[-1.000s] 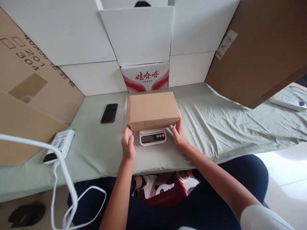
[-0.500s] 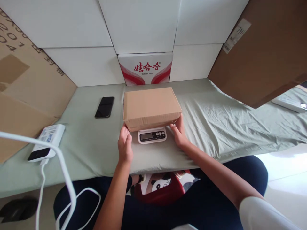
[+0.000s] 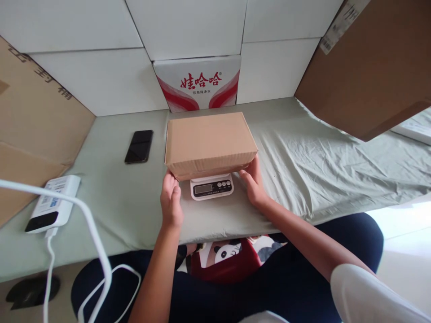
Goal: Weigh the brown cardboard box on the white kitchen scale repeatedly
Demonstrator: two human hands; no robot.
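A closed brown cardboard box (image 3: 209,142) sits over a small white digital scale (image 3: 211,187) on the green-covered table; only the scale's display and buttons show beneath the box. My left hand (image 3: 171,203) touches the box's near left bottom corner with its fingertips. My right hand (image 3: 254,183) has its fingers against the near right bottom edge of the box. Both hands rest low on the cloth at the box's sides.
A black phone (image 3: 139,146) lies left of the box. A white power bank (image 3: 53,208) with a white cable (image 3: 88,228) sits at the table's left front. White boxes and a red-printed carton (image 3: 199,84) line the back; brown cardboard sheets (image 3: 367,63) lean at both sides.
The view has tilted down and shifted, so everything sits lower and nearer. Both hands have stayed at the box's near corners; the box rests over the scale as before.
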